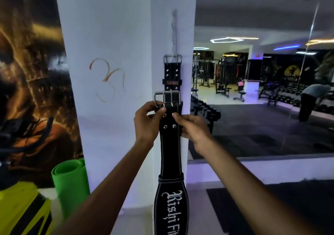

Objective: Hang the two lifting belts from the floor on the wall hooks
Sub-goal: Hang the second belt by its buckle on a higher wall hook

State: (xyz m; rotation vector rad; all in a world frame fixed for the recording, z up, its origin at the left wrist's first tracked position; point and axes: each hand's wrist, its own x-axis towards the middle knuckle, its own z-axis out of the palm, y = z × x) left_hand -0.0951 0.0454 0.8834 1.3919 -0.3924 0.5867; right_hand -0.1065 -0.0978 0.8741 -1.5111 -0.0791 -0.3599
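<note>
A black lifting belt [171, 75] hangs by its silver buckle from a metal hook rail [174, 34] on the corner of a white pillar. In front of it I hold a second black belt [170, 155] with white stitching and white lettering, its buckle [167, 97] up, just below the hung belt's buckle. My left hand [147, 121] pinches the belt's upper left edge under the buckle. My right hand [192, 127] grips its right edge at the rivets. The belt's lower end runs out of view at the bottom.
The white pillar [112, 72] has an orange drawing on it. A rolled green mat [70, 184] and a yellow-black object [23, 211] stand at lower left before a wall poster. To the right, a mirror shows gym machines, dumbbell racks and a bent-over person [310, 99].
</note>
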